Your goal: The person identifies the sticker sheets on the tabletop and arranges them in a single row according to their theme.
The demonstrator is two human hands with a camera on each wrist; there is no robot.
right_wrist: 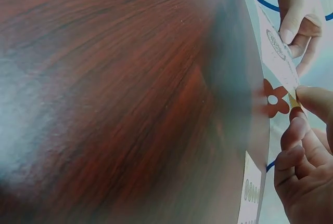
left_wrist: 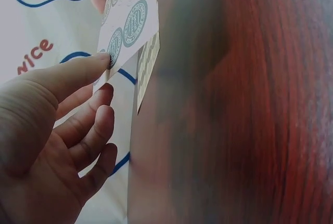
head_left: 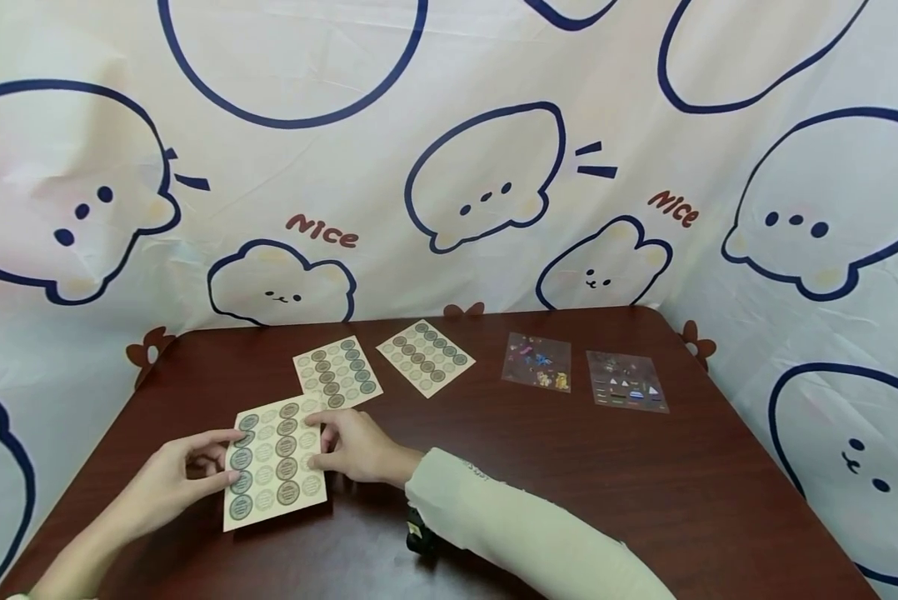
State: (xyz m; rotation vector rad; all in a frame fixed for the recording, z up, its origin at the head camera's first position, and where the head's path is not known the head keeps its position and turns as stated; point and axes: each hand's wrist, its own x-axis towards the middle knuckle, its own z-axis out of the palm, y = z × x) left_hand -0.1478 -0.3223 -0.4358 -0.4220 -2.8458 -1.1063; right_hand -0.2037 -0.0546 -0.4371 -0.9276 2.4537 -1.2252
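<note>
Both hands hold one cream sticker sheet (head_left: 276,454) printed with columns of round seals, some dark green, some brown, some pale. My left hand (head_left: 172,475) pinches its left edge between thumb and fingers; in the left wrist view the thumb of that hand (left_wrist: 57,120) lies over a green seal. On the opposite edge, my right hand (head_left: 362,446) pinches the sheet, its thumb and index finger on the margin. The right wrist view shows the sheet (right_wrist: 276,44) edge-on, raised off the table, with the right hand (right_wrist: 307,151) at its near end.
Behind the held sheet lie a second sticker sheet (head_left: 347,367) and a third (head_left: 425,358). To the right are two clear sheets, one with colourful stickers (head_left: 524,350), one with small shapes (head_left: 629,379). The brown table (head_left: 569,483) meets a printed cloth wall (head_left: 389,275).
</note>
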